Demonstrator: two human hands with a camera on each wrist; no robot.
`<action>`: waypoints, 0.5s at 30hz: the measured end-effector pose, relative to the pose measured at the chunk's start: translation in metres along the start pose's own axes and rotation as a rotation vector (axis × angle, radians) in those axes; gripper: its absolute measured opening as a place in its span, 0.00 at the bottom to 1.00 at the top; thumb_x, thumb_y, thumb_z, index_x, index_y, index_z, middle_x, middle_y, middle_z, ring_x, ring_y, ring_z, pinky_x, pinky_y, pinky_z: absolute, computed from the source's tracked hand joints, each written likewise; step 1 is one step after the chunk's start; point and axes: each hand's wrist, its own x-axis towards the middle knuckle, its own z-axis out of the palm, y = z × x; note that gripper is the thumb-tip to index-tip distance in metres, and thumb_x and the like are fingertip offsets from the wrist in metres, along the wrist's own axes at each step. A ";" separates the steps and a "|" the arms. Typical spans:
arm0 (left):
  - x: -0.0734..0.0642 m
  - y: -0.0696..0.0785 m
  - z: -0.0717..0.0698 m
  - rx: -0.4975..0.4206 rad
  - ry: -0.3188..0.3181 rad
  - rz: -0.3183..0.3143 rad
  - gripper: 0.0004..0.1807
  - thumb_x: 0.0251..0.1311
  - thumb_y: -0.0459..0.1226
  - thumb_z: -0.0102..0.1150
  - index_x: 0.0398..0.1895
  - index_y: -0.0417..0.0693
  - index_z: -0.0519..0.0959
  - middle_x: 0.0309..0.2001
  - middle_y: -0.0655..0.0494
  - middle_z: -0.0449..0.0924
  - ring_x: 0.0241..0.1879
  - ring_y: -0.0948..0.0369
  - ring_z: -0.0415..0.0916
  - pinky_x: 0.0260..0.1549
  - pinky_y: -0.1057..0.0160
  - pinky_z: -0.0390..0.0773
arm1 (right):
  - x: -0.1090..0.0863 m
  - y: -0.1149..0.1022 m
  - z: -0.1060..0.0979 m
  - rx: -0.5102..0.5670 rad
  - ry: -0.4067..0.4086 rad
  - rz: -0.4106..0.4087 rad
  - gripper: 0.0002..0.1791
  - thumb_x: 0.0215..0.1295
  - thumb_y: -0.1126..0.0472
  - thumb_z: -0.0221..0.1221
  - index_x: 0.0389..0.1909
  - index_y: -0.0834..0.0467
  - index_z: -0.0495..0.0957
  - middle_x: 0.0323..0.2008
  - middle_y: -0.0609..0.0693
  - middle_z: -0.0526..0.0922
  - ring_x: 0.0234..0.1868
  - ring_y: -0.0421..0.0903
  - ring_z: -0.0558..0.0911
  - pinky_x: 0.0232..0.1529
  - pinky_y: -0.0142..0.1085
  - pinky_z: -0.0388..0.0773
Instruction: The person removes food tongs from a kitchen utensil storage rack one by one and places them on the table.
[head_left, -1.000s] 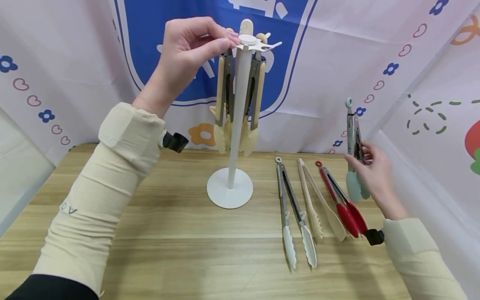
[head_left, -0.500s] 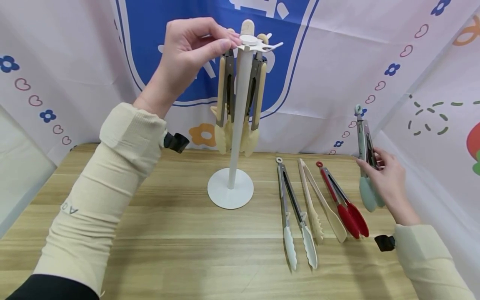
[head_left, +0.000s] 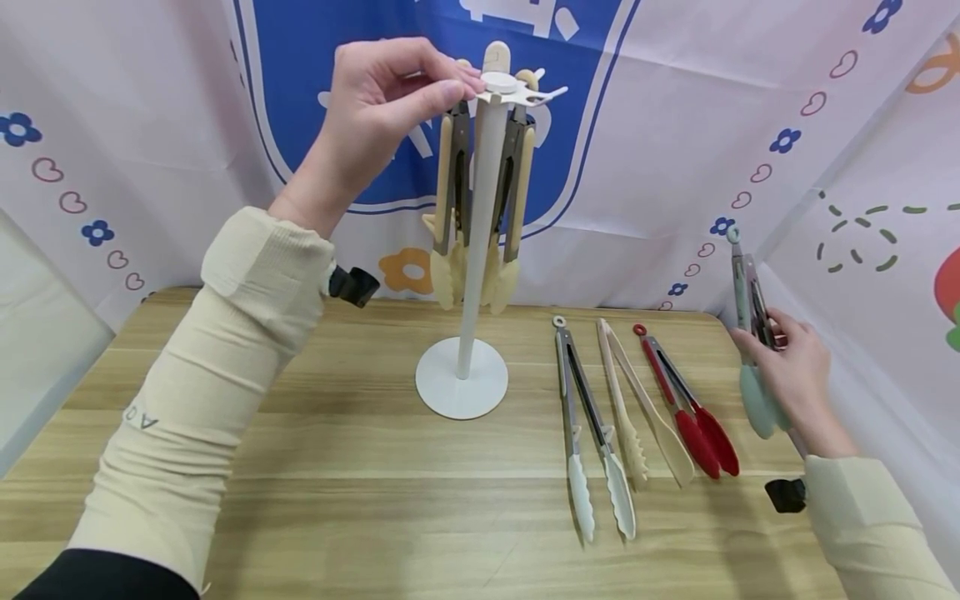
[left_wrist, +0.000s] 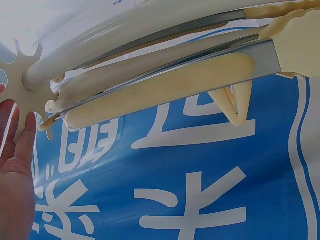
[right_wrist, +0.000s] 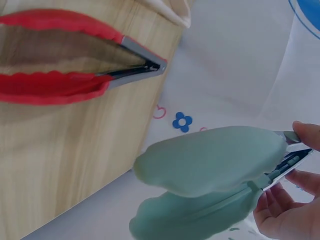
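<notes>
At the top of the white utensil stand, my left hand pinches the edge of the hooked disc; in the left wrist view its fingers lie against that disc. Cream tongs with grey metal arms hang from the stand's hooks, heads down. Mint-green tongs are gripped by my right hand around their metal arms, with the ring end up and the scalloped heads down. They are held at the table's right edge, apart from the red tongs.
Right of the stand, grey tongs with white tips and beige tongs lie spread on the wooden table beside the red ones. A printed cloth hangs behind the table's back edge.
My right hand has moved right and slightly down with the mint-green tongs, away from the red tongs. The left hand keeps its place on the stand.
</notes>
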 end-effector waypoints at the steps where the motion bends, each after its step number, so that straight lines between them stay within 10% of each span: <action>1: 0.000 0.000 0.000 0.001 -0.002 0.005 0.06 0.57 0.25 0.52 0.32 0.27 0.78 0.32 0.55 0.82 0.45 0.58 0.78 0.48 0.63 0.75 | 0.000 0.002 0.000 -0.005 -0.004 0.003 0.31 0.61 0.52 0.56 0.60 0.67 0.65 0.44 0.67 0.71 0.38 0.54 0.68 0.29 0.34 0.61; 15: 0.000 0.000 0.000 0.002 0.002 -0.004 0.06 0.57 0.24 0.52 0.31 0.28 0.79 0.32 0.55 0.82 0.45 0.58 0.78 0.48 0.63 0.76 | 0.000 0.023 0.005 -0.086 -0.053 -0.007 0.31 0.63 0.51 0.53 0.58 0.70 0.65 0.40 0.69 0.72 0.39 0.59 0.67 0.29 0.40 0.60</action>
